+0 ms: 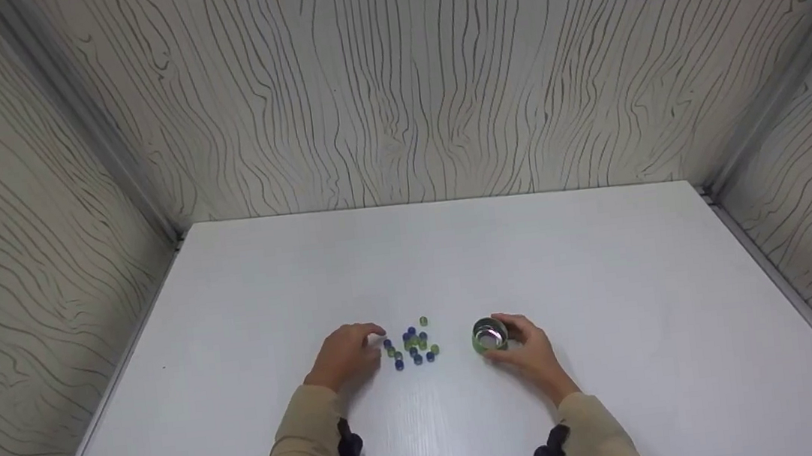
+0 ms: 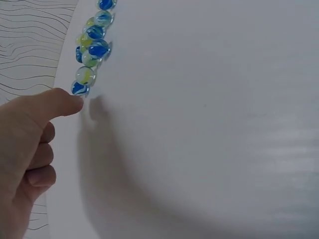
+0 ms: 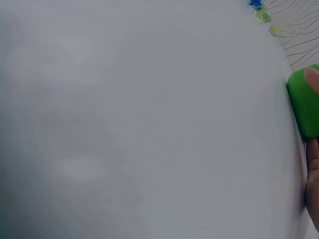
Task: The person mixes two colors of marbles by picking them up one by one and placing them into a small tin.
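Note:
Several glass marbles (image 1: 418, 359), some blue and some yellow-green, lie in a loose cluster on the white table. At the left edge of the cluster is my left hand (image 1: 348, 355), a fingertip right beside a blue marble (image 2: 79, 88). In the left wrist view one finger points out straight while the others are bent, and nothing is held. My right hand (image 1: 528, 351) grips a small green cup (image 1: 489, 336) from its right side, fingers behind and thumb in front. The cup's shiny inside faces up, and its smooth green wall (image 3: 304, 102) shows in the right wrist view.
The white table (image 1: 409, 258) runs back to a wood-grain patterned wall (image 1: 391, 86), with similar panels at both sides. One yellow-green marble (image 1: 423, 321) lies a little behind the cluster. Dark wrist devices (image 1: 350, 447) sit at both sleeves.

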